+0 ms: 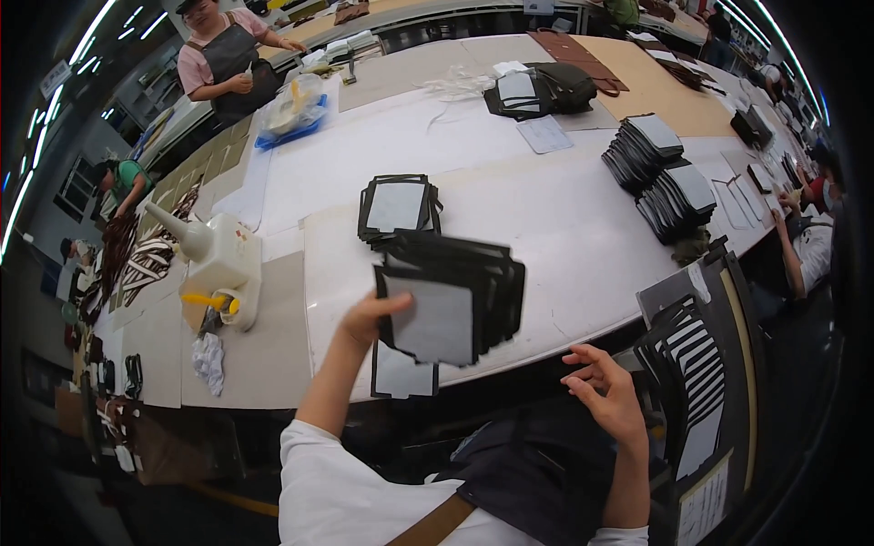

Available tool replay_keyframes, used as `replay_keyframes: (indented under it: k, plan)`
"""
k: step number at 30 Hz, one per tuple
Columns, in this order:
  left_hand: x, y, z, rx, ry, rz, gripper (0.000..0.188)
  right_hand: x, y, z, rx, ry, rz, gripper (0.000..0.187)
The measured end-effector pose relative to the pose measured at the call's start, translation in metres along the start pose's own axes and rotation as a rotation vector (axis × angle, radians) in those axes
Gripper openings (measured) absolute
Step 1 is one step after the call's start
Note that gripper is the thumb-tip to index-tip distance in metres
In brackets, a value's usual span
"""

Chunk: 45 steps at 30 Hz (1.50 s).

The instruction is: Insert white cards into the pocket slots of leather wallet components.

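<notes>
My left hand (369, 317) grips a thick stack of dark panels with pale grey faces (446, 305), its thumb lying over the front panel. The stack is held up above the near edge of the table. Below it, a single panel of the same kind (406, 375) lies at the table edge, partly covered by the stack. Just beyond, a smaller pile of such panels (397, 206) rests on the white surface. To the right of the held stack, my right hand (605, 391) hovers with fingers apart and slightly curled, holding nothing.
Left on the table stand a white plastic container with a spout (228, 259) and a crumpled white cloth (208, 362). Panel stacks (669, 187) sit at the right. A grey rack (737, 364) holds striped-looking panels by my right arm. A co-worker (232, 59) stands across the table.
</notes>
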<state>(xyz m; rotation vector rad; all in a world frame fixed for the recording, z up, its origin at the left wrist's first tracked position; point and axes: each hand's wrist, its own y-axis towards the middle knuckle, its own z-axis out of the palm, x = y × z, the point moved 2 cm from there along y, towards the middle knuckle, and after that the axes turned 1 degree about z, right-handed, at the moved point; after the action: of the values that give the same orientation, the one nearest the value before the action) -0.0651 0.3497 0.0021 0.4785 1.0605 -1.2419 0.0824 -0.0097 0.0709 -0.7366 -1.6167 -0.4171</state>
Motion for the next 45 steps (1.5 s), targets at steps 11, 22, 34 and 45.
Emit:
replay_keyframes:
  k: [11,22,34,45]
  plan:
    - [-0.099,0.127,-0.135,-0.34,0.302,0.166,0.043,-0.061,-0.044,-0.009,-0.026,-0.057,0.208,0.037]
    - [-0.042,0.154,-0.165,-0.516,0.24,0.136,0.047,-0.079,-0.059,-0.016,-0.084,-0.01,0.327,0.033]
    - [-0.029,-0.064,-0.211,-1.536,0.486,0.962,0.065,-0.093,-0.066,-0.018,0.012,0.234,0.183,0.03]
    - [-0.07,-0.422,-0.223,-2.64,0.009,0.876,0.027,-0.13,-0.103,0.003,0.107,0.337,0.263,0.029]
